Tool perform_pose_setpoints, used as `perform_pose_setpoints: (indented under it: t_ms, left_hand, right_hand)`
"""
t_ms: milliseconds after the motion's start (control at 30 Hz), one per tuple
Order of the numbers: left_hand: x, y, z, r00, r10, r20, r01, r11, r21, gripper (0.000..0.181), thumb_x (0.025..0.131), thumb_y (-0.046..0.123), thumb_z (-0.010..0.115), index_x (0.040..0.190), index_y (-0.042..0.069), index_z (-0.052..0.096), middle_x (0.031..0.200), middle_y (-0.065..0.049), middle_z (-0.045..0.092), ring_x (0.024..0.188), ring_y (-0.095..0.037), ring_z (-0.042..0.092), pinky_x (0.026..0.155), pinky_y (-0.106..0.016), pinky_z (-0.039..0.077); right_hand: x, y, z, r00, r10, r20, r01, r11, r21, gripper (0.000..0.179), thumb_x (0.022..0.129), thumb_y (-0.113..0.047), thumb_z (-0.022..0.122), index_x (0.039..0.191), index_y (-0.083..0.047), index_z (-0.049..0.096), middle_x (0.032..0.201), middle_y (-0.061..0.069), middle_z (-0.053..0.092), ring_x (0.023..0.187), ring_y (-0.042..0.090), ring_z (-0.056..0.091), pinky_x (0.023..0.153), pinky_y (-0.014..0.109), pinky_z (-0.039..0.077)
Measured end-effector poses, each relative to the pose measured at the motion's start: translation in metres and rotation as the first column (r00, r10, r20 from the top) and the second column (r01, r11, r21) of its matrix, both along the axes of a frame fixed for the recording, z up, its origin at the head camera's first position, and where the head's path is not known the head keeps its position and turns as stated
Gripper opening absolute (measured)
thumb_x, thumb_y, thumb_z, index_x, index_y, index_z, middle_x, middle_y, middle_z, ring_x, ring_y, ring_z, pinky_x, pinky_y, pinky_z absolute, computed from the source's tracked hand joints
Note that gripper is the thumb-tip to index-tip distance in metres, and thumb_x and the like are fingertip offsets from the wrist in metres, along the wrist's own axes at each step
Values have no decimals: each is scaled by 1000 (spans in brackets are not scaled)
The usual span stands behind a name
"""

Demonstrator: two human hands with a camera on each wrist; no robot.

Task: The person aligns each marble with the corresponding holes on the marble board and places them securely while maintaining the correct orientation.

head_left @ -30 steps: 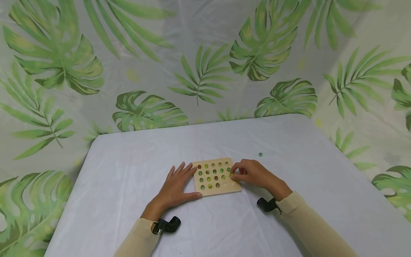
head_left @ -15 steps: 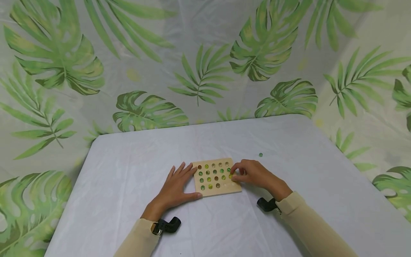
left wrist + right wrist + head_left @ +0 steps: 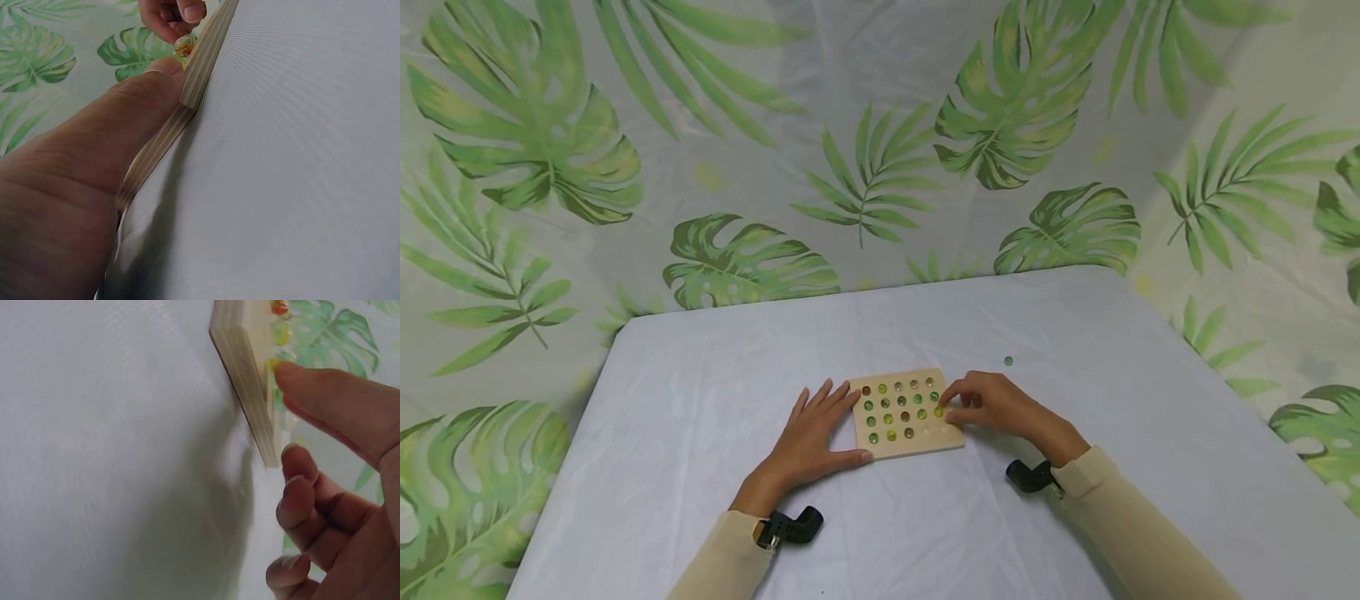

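A light wooden board [image 3: 943, 440] with rows of round hollows lies on the white-covered table. Glass marbles in green, yellow, brown and clear fill most hollows; several hollows at the near right hold none. My left hand [image 3: 808, 437] rests at the board's left side, fingers spread and thumb [image 3: 159, 78] on the near corner. Over the right edge is my right hand [image 3: 992, 406], thumb and index fingertip beside a yellow marble [image 3: 938, 412] that sits in a hollow. In the right wrist view the thumb [image 3: 312, 384] overlaps that marble, and the other fingers are curled.
A single green marble [image 3: 1008, 361] lies on the white tablecloth [image 3: 700, 375] beyond the right hand. Each wrist carries a black camera [image 3: 797, 524]. A leaf-patterned cloth [image 3: 880, 167] hangs behind the table.
My right thumb has drawn slightly rightward from the yellow marble, which now shows more fully in its hollow. The right forearm has shifted a little right; the left hand has stayed put.
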State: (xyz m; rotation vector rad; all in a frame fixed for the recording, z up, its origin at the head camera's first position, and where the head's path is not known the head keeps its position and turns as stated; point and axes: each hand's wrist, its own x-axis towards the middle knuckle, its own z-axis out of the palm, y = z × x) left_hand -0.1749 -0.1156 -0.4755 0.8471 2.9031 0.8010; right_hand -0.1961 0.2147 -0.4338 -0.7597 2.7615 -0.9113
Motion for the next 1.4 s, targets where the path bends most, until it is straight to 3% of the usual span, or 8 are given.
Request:
perform_pose_setpoints:
  t_ms: [167, 367, 767, 1133, 1400]
  left_hand:
    - [0, 1, 0, 1000, -4, -3, 4, 1000, -7, 97, 77, 71, 62, 153, 20, 31, 158, -2, 24, 148, -26, 12, 117, -51, 2]
    - [0, 0, 0, 1000, -6, -19, 6, 1000, -4, 96, 77, 70, 63, 152, 19, 33, 157, -4, 27, 147, -28, 14, 117, -53, 4]
    - [-2, -1, 1, 1000, -1, -24, 1, 1000, -3, 97, 76, 71, 63, 152, 20, 32, 158, -2, 26, 147, -26, 13, 117, -51, 2]
    - [-2, -2, 0, 1000, 2, -26, -3, 1000, -12, 97, 76, 72, 63, 152, 20, 32, 158, -1, 25, 147, -25, 13, 117, -51, 2]
    - [-1, 0, -1, 1000, -5, -12, 4, 1000, -14, 97, 76, 73, 61, 153, 21, 31, 158, -1, 24, 148, -25, 12, 117, -52, 2]
  right_hand:
    - [1, 14, 6, 998, 9, -58, -9, 1000, -13, 22, 85, -22, 75, 107, -19, 73, 77, -10, 53, 69, 9, 48, 60, 25, 43]
    - [3, 27, 14, 997, -9, -71, 7, 1000, -31, 23, 86, -23, 74, 108, -15, 73, 77, -8, 53, 70, 10, 48, 60, 25, 42]
    - [6, 49, 9, 996, -27, -81, 23, 999, -46, 24, 84, -20, 76, 107, -14, 73, 77, -8, 54, 67, 10, 48, 59, 24, 42]
    - [10, 65, 4, 997, -57, -59, 57, 998, -4, 25, 83, -21, 77, 106, -14, 72, 77, -7, 53, 68, 9, 46, 60, 24, 41]
    - [14, 71, 5, 995, -96, 25, 96, 995, 8, 25, 83, -22, 78, 105, -15, 71, 77, -3, 53, 67, 11, 46, 58, 24, 39]
